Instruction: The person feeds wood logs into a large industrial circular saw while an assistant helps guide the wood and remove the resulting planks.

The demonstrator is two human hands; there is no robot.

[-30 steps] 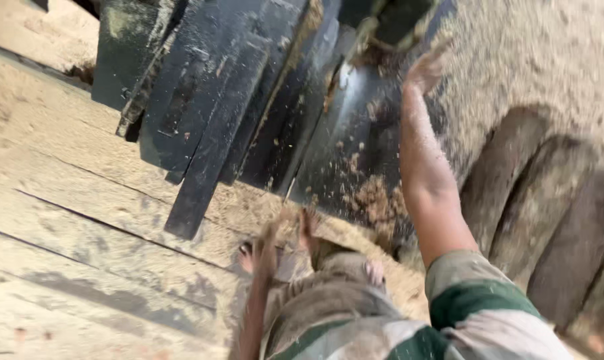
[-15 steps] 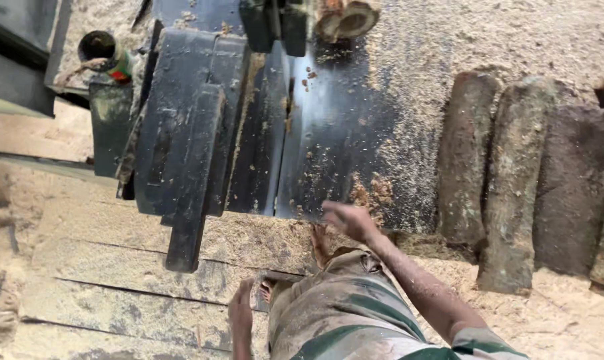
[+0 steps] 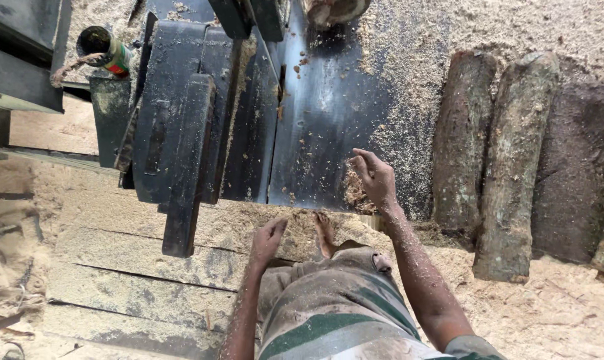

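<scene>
I look down at a dark steel saw table (image 3: 328, 120) dusted with sawdust. My right hand (image 3: 375, 177) hovers over the table's near edge with fingers apart, touching a small heap of sawdust (image 3: 355, 193). My left hand (image 3: 268, 239) hangs lower beside my body, fingers loosely curled and holding nothing. A black machine housing (image 3: 175, 133) juts out to the left of the table. A sawn log end (image 3: 332, 10) shows at the top edge.
Three rough bark-covered logs (image 3: 508, 167) lie side by side to the right of the table. Dusty wooden planks (image 3: 128, 267) cover the floor at the left. A green and red can (image 3: 105, 48) sits on the machine at top left. My bare foot (image 3: 325, 233) stands below.
My right hand has come down from the far part of the table to its near edge. My left hand has lifted a little. The view has swung towards upright.
</scene>
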